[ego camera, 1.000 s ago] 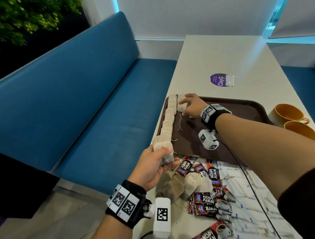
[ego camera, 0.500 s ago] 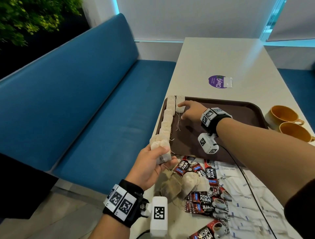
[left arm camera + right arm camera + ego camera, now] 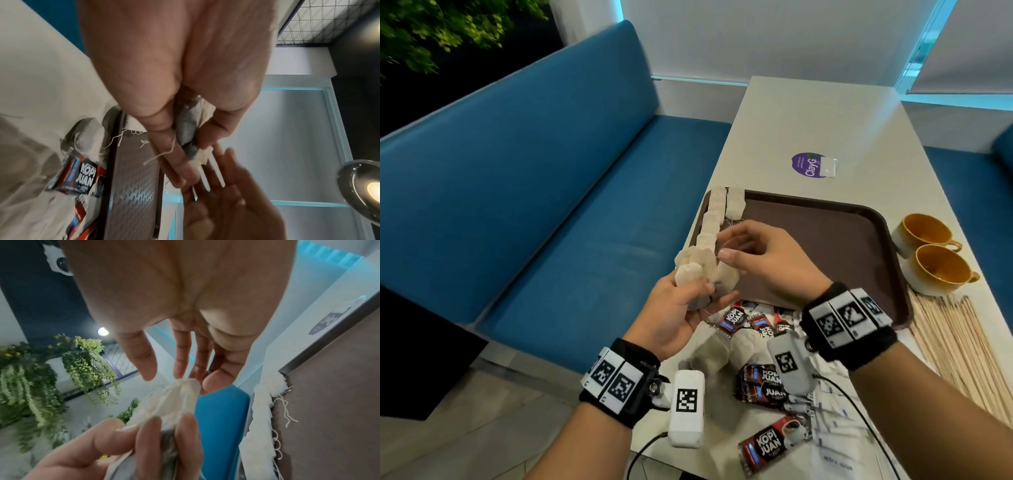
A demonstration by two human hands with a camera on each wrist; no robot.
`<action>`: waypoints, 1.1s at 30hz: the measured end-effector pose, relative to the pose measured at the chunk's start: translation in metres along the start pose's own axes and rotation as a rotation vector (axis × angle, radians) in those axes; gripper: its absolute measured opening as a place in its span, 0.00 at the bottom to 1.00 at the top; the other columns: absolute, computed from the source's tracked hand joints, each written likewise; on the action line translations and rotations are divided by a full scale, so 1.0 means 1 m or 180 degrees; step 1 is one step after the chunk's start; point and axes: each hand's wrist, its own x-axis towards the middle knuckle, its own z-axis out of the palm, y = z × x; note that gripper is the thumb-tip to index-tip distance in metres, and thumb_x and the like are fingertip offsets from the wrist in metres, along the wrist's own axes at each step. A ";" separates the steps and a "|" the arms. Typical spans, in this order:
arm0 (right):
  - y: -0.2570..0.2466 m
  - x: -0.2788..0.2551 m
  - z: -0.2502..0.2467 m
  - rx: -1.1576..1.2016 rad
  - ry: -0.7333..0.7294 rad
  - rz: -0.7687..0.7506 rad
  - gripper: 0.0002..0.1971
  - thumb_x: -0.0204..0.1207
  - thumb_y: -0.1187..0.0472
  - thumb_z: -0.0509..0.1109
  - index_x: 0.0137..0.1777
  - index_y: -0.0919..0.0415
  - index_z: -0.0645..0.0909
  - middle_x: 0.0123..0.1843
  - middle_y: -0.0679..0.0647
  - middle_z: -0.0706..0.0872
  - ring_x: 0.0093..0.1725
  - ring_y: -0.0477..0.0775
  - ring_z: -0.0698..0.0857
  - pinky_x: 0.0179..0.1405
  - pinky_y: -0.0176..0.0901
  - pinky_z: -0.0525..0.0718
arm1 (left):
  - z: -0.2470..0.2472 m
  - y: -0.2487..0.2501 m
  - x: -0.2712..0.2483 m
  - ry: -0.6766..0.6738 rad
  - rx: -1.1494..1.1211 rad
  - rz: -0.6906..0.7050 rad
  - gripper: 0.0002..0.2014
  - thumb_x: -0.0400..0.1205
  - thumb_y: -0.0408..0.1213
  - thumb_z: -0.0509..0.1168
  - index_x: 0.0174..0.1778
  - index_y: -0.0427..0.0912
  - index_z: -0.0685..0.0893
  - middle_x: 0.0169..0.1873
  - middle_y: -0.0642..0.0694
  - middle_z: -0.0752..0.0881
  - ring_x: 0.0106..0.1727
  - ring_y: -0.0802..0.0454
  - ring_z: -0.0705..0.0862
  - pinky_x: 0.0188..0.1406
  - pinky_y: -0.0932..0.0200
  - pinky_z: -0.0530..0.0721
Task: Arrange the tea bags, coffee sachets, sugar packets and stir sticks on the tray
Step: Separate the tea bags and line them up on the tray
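My left hand (image 3: 698, 298) grips a bunch of tea bags (image 3: 693, 270) just off the near left corner of the brown tray (image 3: 825, 240). My right hand (image 3: 724, 246) hovers over the bunch with straight thumb and fingers. Its fingertips (image 3: 180, 374) touch the top of one tea bag (image 3: 176, 399) without closing on it. A row of tea bags (image 3: 714, 219) lies along the tray's left edge, and one more (image 3: 735, 204) starts a second row. Coffee sachets (image 3: 763, 383), loose tea bags (image 3: 717, 353) and white sugar packets (image 3: 832, 431) lie on the table near me. Stir sticks (image 3: 955, 349) lie to the right.
Two orange-lined cups (image 3: 931, 253) stand right of the tray. A purple sticker (image 3: 808, 164) marks the table beyond it. A blue bench (image 3: 534, 205) runs along the left, below the table edge. Cables from both wrist cameras trail over the packets.
My right hand has left the tea bag it laid at the tray's far left corner and come back to the bunch. My left hand has lifted the bunch slightly.
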 end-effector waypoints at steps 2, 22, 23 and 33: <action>0.002 -0.015 -0.004 0.0060 0.0134 0.0167 0.12 0.77 0.58 0.80 0.59 0.51 0.88 0.54 0.53 0.90 0.52 0.49 0.89 0.51 0.43 0.86 | 0.003 0.000 -0.005 -0.0002 -0.0034 0.0020 0.15 0.84 0.17 0.56 0.64 0.22 0.81 0.54 0.26 0.88 0.56 0.30 0.89 0.50 0.52 0.91; 0.007 -0.064 0.009 0.1246 0.0861 0.0219 0.09 0.73 0.71 0.81 0.47 0.66 0.82 0.41 0.68 0.87 0.36 0.57 0.87 0.36 0.46 0.89 | 0.010 -0.017 -0.019 0.0124 0.0700 -0.0168 0.09 0.81 0.26 0.70 0.56 0.29 0.85 0.34 0.43 0.90 0.31 0.50 0.88 0.27 0.62 0.85; 0.007 -0.064 0.010 0.1253 0.0865 0.0211 0.08 0.74 0.70 0.81 0.47 0.66 0.84 0.42 0.68 0.88 0.37 0.57 0.88 0.37 0.46 0.90 | 0.011 -0.019 -0.017 0.0164 0.0664 -0.0146 0.07 0.81 0.24 0.69 0.55 0.30 0.86 0.35 0.42 0.90 0.31 0.49 0.88 0.27 0.62 0.85; 0.013 -0.053 0.011 0.1161 0.0773 0.0505 0.09 0.79 0.75 0.73 0.53 0.66 0.92 0.48 0.61 0.95 0.47 0.59 0.95 0.48 0.47 0.93 | 0.009 -0.024 -0.009 0.0483 0.0234 -0.0060 0.14 0.79 0.23 0.72 0.60 0.26 0.85 0.44 0.36 0.90 0.37 0.48 0.90 0.36 0.59 0.90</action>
